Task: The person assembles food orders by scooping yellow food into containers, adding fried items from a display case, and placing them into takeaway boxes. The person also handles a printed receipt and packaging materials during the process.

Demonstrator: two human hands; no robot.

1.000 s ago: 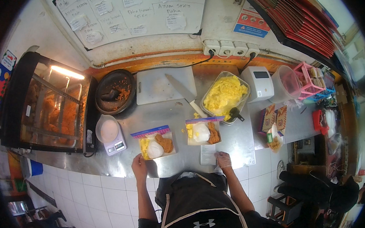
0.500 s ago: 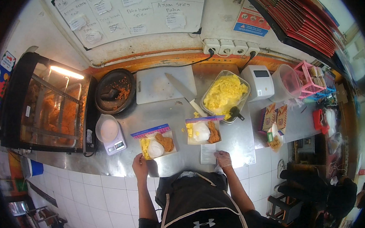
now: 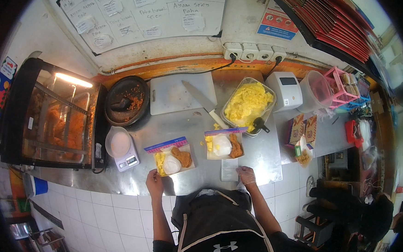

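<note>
Two open paper meal boxes stand side by side on the steel counter. The left box (image 3: 176,170) and the right box (image 3: 211,154) each hold a white rice mound, a brown fried chicken piece and yellow egg. My left hand (image 3: 153,180), fingers curled, is at the counter edge just below the left box's near-left corner. My right hand (image 3: 246,175) wears a clear plastic glove. Its fingers are bent in beside the right edge of a printed paper slip (image 3: 229,170), which lies below the right box. What either hand holds, if anything, is too small to make out.
Behind the boxes are a stone mortar (image 3: 110,114), a cutting board (image 3: 172,97), a knife (image 3: 198,96) and a tub of scrambled egg (image 3: 246,105). A scale (image 3: 128,162) carrying a container stands left, near the lit warming cabinet (image 3: 53,116). A label printer (image 3: 284,91) sits right.
My right hand's fingers have shifted very slightly beside the paper slip. My left hand and both boxes have kept their places. Dark shapes at the lower left floor have moved.
</note>
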